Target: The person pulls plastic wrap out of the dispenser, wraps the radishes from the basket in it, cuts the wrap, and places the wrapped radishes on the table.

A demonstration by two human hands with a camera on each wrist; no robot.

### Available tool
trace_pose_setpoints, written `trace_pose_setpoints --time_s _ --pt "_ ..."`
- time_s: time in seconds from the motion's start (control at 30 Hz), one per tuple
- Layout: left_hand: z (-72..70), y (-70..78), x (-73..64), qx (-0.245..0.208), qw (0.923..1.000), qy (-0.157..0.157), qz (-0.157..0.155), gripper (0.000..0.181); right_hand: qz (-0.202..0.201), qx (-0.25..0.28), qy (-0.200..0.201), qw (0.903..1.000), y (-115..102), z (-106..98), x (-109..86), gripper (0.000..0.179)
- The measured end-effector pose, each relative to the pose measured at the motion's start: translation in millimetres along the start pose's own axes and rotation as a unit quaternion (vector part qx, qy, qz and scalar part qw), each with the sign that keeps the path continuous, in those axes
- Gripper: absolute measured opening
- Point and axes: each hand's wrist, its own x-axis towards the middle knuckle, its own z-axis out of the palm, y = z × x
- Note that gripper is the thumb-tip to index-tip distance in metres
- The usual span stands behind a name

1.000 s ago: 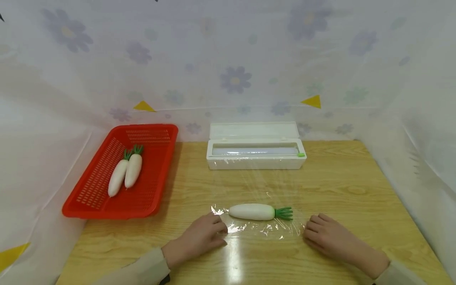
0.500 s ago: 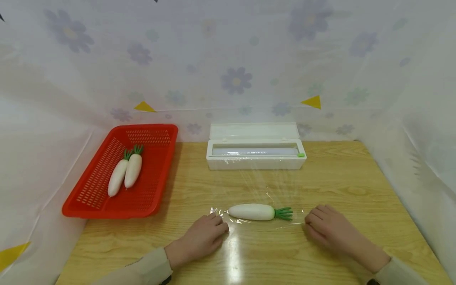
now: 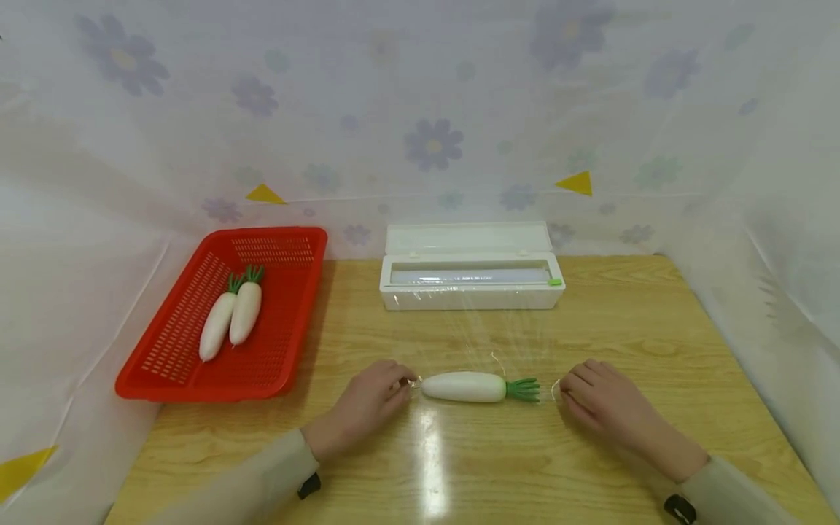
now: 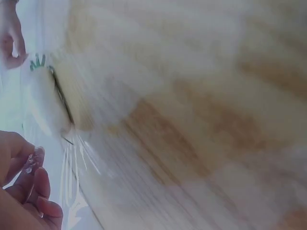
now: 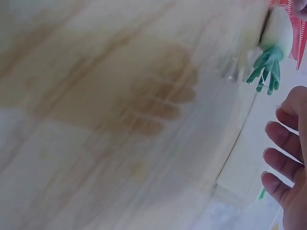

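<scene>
A white radish (image 3: 464,387) with green stalks lies crosswise on the table, wrapped over by clear plastic wrap (image 3: 496,359) that runs back to its box. At the radish's thin tip my left hand (image 3: 367,403) pinches the wrap's edge; the left wrist view shows crinkled film (image 4: 32,165) between thumb and fingers. Beyond the green stalks, my right hand (image 3: 607,401) holds the other corner of the film with curled fingers. In the right wrist view the stalks (image 5: 267,67) lie just off the fingertips.
The white wrap box (image 3: 469,300) stands at the back with its lid raised and a film roll (image 3: 472,276) inside. A green slider (image 3: 555,282) sits at its right end. To the left, a red basket (image 3: 298,328) holds two more radishes (image 3: 246,313).
The front edge of the film, earlier spread on the table before the radish, has been drawn up to it. Both hands have moved away from the body, the left also lifting towards the radish tip.
</scene>
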Motion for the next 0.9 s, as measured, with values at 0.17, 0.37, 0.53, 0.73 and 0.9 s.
trace_pose_setpoints --time_s 0.17,0.37,0.53,0.73,0.9 --pt "1.5 -5.2 9.7 -0.059 0.9958 -0.009 -0.070 0.009 0.020 0.004 -0.016 0.9997 4.1 2.5 6.4 0.026" --pt "5.6 -10.2 17.4 -0.078 0.9918 -0.012 -0.100 0.011 0.052 0.000 -0.037 0.9980 8.0 6.0 10.6 0.009" --pt "4.7 -13.0 22.9 -0.096 0.9886 -0.007 -0.116 0.012 0.058 -0.002 -0.035 0.9977 11.2 7.2 15.1 0.016" --pt "3.0 -13.7 27.5 -0.099 0.9867 -0.002 -0.129 0.013 0.065 -0.008 -0.031 0.9974 14.7 6.8 23.0 0.016" --pt "5.1 -14.7 31.1 -0.094 0.9849 -0.003 -0.145 0.011 0.077 -0.005 -0.036 0.9964 15.8 9.0 27.8 0.017"
